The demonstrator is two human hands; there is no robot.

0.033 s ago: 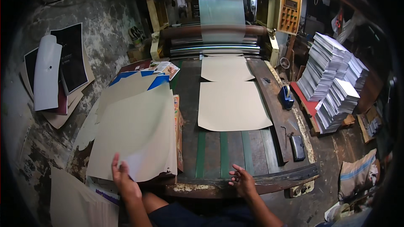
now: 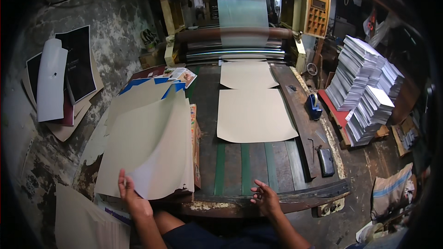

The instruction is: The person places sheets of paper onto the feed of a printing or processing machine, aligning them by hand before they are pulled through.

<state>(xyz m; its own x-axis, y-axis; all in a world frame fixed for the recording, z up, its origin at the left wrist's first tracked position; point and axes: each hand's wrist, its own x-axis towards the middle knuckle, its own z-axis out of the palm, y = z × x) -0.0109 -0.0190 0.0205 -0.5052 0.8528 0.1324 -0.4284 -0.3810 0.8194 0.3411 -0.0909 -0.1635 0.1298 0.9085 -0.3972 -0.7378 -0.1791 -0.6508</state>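
A tall stack of large beige paper sheets [image 2: 138, 133] lies at the left of the machine table. The top sheet's near corner [image 2: 145, 175] curls up and back, baring its pale underside. At that raised corner, my left hand [image 2: 133, 197] has its thumb and fingers closed on the sheet. My right hand [image 2: 265, 198] hangs over the front edge of the table, fingers apart and slightly bent, holding nothing. Ahead of it, two beige sheets [image 2: 255, 117] lie on the feed bed, one behind the other, the farther reaching to the rollers [image 2: 235, 55].
The machine's brown roller [image 2: 235, 34] carries clear film. A metal guide rail [image 2: 295, 129] flanks the sheets. Right of it are a blue tape dispenser [image 2: 314, 107] and a dark case [image 2: 326, 162]. Stacks of white paper [image 2: 353, 74] stand farther right; more beige sheets [image 2: 87, 221] sit lower left.
My left hand has shifted slightly left, and the top sheet's corner is curled up farther. The sheets on the bed have slid slightly toward the rollers. My right hand stays put.
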